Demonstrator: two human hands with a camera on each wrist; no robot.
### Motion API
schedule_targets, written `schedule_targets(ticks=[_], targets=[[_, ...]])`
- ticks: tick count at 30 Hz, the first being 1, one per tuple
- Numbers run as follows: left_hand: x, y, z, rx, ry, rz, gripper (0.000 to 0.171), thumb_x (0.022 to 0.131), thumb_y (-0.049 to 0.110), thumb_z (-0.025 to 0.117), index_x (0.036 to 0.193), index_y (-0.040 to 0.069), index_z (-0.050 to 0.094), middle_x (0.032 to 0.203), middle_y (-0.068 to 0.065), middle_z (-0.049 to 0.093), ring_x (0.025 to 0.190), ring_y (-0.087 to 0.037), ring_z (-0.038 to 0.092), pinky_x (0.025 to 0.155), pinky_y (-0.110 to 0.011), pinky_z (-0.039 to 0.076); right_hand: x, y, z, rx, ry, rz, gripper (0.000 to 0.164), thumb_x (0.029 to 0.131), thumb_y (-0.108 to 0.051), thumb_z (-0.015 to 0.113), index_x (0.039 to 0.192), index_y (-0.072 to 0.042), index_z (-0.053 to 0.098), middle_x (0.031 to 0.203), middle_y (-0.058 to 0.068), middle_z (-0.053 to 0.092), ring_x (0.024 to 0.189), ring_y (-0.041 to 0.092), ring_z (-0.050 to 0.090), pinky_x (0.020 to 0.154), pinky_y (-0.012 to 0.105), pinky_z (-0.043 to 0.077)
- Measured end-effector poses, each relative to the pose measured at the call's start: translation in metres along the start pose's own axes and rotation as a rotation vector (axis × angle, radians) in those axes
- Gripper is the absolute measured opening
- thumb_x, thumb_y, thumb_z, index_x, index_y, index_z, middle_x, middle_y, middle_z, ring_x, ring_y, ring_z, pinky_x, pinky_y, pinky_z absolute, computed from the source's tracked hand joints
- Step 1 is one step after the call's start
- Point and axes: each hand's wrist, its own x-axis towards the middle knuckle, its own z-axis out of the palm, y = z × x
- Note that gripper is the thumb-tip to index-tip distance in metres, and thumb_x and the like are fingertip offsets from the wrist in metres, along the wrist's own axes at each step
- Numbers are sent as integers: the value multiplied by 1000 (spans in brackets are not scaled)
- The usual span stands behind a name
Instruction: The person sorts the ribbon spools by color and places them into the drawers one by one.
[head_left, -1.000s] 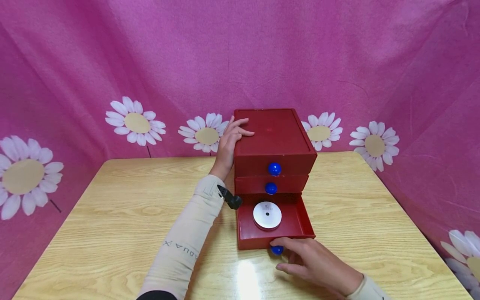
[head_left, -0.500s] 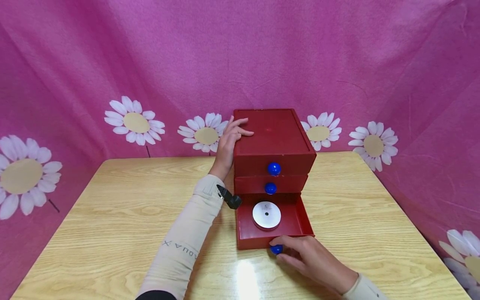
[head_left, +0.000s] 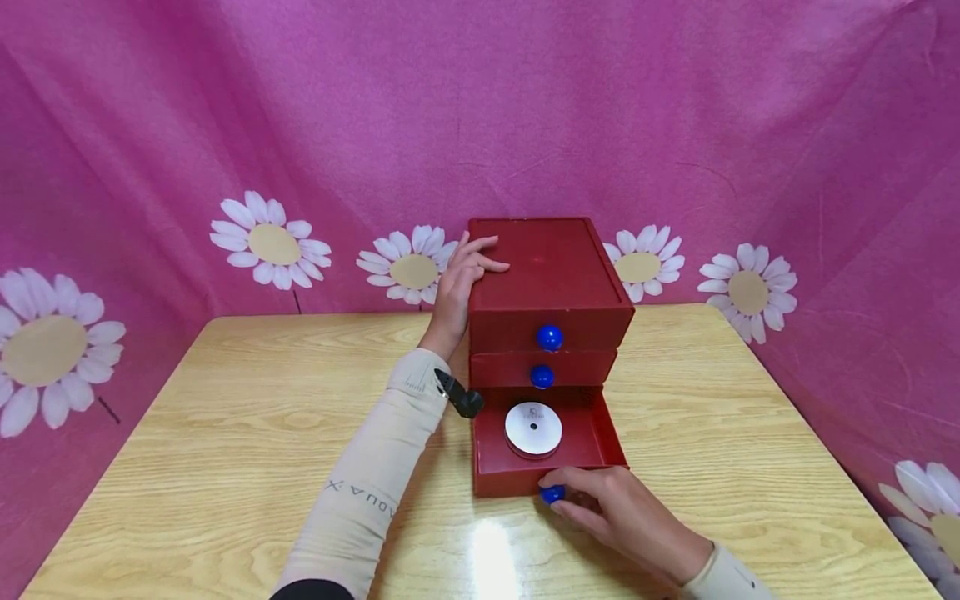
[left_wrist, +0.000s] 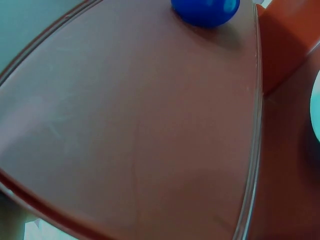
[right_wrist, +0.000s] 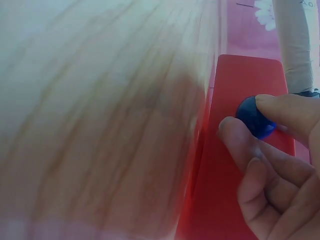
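Note:
A red plastic drawer unit [head_left: 543, 262] with round blue knobs stands on the table. My left hand [head_left: 459, 287] rests on its upper left edge, fingers spread over the top. The bottom drawer [head_left: 577, 454] is pulled out, and a white-topped round disc [head_left: 534, 429] with a small centre hole lies in it. At the drawer's front, my right hand [head_left: 622, 512] pinches the lowest blue knob [right_wrist: 255, 117] between thumb and finger, the other fingers curled below. The left wrist view shows a side panel [left_wrist: 140, 125] close up, with part of a blue knob [left_wrist: 205, 10].
The two upper drawers are pushed in, with a top knob [head_left: 550, 337] and a middle knob [head_left: 542, 377]. A wood-grain table [head_left: 285, 433] carries the unit. Behind it hangs a pink curtain [head_left: 480, 108] with white daisies. A black strap device [head_left: 459, 395] sits on the left wrist.
My right thumb has come in toward the lowest knob and now pinches it with the finger. The left hand, drawer and disc look unmoved.

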Motion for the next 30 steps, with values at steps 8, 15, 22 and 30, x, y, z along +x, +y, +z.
schedule_targets(ticks=[8, 15, 22, 30], targets=[[1, -1, 0, 4, -2, 1, 39, 88, 0, 33, 101, -14, 68, 137, -26, 49, 145, -39, 14, 118, -43, 6, 5, -2, -3, 15, -21, 40, 33, 87, -22, 71, 119, -29, 65, 108, -22, 64, 92, 1, 60, 88, 36, 53], [1, -1, 0, 12, 0, 8, 39, 88, 0, 33, 100, -14, 68, 136, -27, 50, 144, -39, 15, 118, -44, 7, 15, 2, -5, 0, 5, 45, 31, 88, -23, 70, 118, -29, 65, 107, -23, 64, 90, 0, 60, 87, 30, 53], [1, -1, 0, 17, 5, -21, 40, 88, 3, 34, 101, -13, 68, 137, -24, 50, 145, -37, 16, 118, -41, 7, 26, 7, -7, -13, 41, 27, 30, 88, -21, 70, 117, -25, 66, 101, -21, 65, 82, 2, 59, 79, 25, 54], [5, -33, 0, 34, 30, 2, 42, 88, 9, 34, 99, -4, 73, 136, -10, 55, 146, -26, 18, 117, -33, 7, 41, 11, -8, -30, 73, 16, 32, 86, -17, 71, 117, -24, 66, 98, -19, 65, 77, 4, 57, 72, 22, 52]])
